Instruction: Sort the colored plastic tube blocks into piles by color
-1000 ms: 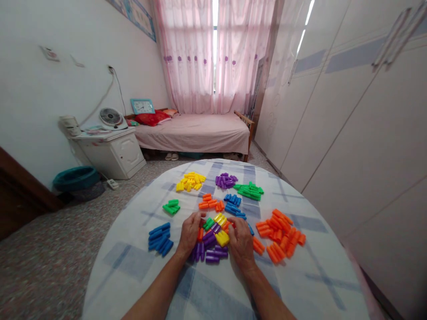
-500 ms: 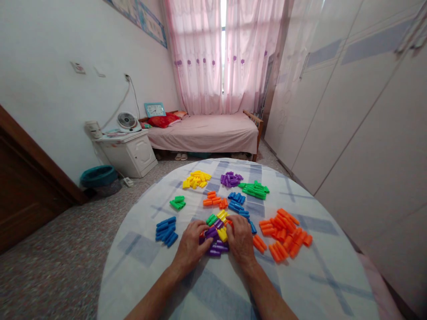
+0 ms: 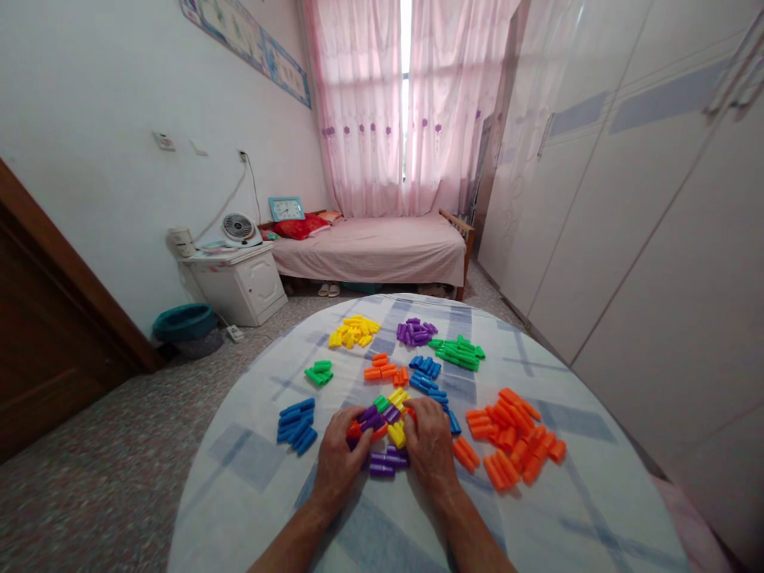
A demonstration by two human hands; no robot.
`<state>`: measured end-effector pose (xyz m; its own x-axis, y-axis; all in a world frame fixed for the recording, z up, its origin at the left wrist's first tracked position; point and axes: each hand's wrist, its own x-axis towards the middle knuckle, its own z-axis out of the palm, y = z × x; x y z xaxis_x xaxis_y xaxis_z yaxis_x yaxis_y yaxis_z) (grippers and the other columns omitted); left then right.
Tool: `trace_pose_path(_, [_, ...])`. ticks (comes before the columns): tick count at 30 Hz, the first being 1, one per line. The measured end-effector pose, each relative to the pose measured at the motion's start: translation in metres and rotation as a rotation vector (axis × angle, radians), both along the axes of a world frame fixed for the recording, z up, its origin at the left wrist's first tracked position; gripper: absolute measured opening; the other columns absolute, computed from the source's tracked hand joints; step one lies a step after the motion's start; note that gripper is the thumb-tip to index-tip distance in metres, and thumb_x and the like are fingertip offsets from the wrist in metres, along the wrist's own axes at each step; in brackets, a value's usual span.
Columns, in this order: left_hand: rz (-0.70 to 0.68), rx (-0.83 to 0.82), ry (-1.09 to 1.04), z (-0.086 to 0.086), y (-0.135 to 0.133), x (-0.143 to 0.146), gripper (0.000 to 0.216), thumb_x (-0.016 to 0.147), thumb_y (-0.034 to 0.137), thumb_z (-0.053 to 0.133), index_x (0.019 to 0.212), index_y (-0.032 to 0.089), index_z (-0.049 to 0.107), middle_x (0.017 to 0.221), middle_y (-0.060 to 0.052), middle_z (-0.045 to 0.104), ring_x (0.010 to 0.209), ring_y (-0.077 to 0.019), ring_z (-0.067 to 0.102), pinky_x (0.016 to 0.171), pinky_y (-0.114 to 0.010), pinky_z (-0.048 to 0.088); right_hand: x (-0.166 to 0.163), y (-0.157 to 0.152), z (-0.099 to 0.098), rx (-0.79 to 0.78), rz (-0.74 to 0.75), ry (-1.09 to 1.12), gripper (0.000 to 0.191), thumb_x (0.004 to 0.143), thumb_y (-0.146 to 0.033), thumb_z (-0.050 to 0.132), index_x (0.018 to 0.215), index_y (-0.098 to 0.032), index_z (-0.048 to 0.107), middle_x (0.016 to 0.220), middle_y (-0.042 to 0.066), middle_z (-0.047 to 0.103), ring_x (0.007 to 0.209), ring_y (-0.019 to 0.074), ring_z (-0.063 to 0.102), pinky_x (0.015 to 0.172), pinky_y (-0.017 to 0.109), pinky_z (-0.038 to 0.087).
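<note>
Small plastic tube-like pieces in several colours lie grouped on the round table. My left hand [image 3: 341, 454] is curled at the left of the middle cluster, thumb and forefinger closed about a purple piece [image 3: 371, 420]. On the cluster's other side my right hand [image 3: 428, 439] is bent with fingers together; an orange bit shows at its fingertips, but its grip is partly hidden. Between the hands lie yellow pieces [image 3: 396, 434], a green piece [image 3: 380, 403] and orange pieces. Closer to me is a purple group [image 3: 383, 469].
Around the hands are blue pieces [image 3: 297, 424], a large orange pile [image 3: 518, 438], green pieces [image 3: 459, 353], a purple pile [image 3: 416, 332] and a yellow pile [image 3: 353, 331]. The cloth-covered table [image 3: 251, 509] has a rounded edge. Beyond it stands a bed [image 3: 370, 247].
The view has tilted up slightly. Purple pieces by my left fingers have shifted up and left, apart from the nearer purple group. My right hand stays beside the cluster.
</note>
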<state>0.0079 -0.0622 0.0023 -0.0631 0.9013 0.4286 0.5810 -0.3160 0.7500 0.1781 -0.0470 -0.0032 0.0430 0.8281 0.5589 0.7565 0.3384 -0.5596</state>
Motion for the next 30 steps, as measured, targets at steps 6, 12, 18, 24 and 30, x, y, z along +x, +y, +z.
trace_pose_path(6, [-0.008, -0.029, -0.092, 0.0, 0.002, -0.001, 0.027, 0.079, 0.031, 0.058, 0.104, 0.022, 0.062, 0.104, -0.006, 0.064, 0.101, -0.0222, 0.058, 0.094, -0.04, 0.044, -0.003, -0.005, 0.009, 0.064, 0.105, -0.019, 0.022, 0.084, -0.021, 0.049, 0.104, -0.021, 0.057, 0.103, 0.005, 0.061, 0.103, 0.0205, 0.051, 0.088, 0.036, 0.037])
trace_pose_path(12, [0.004, -0.035, -0.159, 0.001, 0.001, -0.001, 0.028, 0.078, 0.031, 0.059, 0.104, 0.021, 0.064, 0.105, -0.007, 0.064, 0.102, -0.0224, 0.058, 0.095, -0.039, 0.043, -0.001, -0.002, 0.003, 0.044, 0.042, -0.026, 0.024, 0.084, -0.018, 0.045, 0.105, -0.019, 0.057, 0.103, 0.007, 0.061, 0.102, 0.0215, 0.051, 0.089, 0.038, 0.038])
trace_pose_path(18, [-0.078, -0.156, -0.307, 0.025, 0.022, 0.003, 0.036, 0.077, 0.036, 0.06, 0.109, 0.02, 0.061, 0.092, -0.004, 0.067, 0.078, -0.0179, 0.063, 0.074, -0.031, 0.051, -0.001, -0.002, -0.009, -0.017, -0.032, -0.06, 0.027, 0.082, -0.018, 0.046, 0.107, -0.021, 0.056, 0.106, 0.008, 0.06, 0.103, 0.0238, 0.052, 0.087, 0.04, 0.041])
trace_pose_path(24, [-0.141, -0.169, -0.298, 0.042, 0.111, 0.027, 0.034, 0.072, 0.034, 0.061, 0.1, 0.015, 0.065, 0.082, -0.004, 0.067, 0.064, -0.014, 0.058, 0.059, -0.024, 0.047, -0.003, 0.001, -0.014, 0.021, -0.016, -0.039, 0.026, 0.08, -0.016, 0.048, 0.104, -0.024, 0.055, 0.103, 0.007, 0.061, 0.098, 0.0234, 0.055, 0.083, 0.038, 0.042])
trace_pose_path(30, [-0.054, -0.158, -0.159, 0.025, 0.198, 0.053, 0.021, 0.068, 0.022, 0.059, 0.086, 0.015, 0.067, 0.073, -0.001, 0.065, 0.065, -0.0134, 0.059, 0.063, -0.023, 0.045, -0.002, 0.003, -0.02, 0.031, -0.014, -0.033, 0.032, 0.079, -0.012, 0.048, 0.106, -0.026, 0.054, 0.105, 0.005, 0.062, 0.101, 0.0228, 0.055, 0.085, 0.037, 0.042])
